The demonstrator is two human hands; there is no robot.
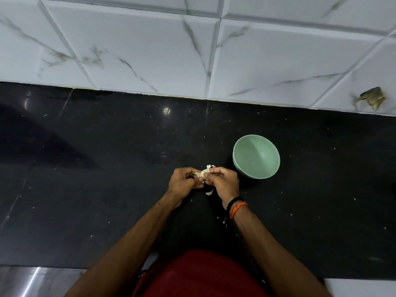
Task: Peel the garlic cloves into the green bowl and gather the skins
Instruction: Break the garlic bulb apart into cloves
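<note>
Head camera, looking down: I see a black stone counter [85, 168] running under a white marble-veined tile wall [150, 50]. On the counter, just right of the hands, stands the green bowl [256, 156], upright, nothing visible in it. The left hand [184, 182] and right hand [224, 182] meet in front of me, fingers curled, both pinching one garlic clove [203, 173] with skin flaring loose. A skin scrap [209, 192] shows below the hands.
</note>
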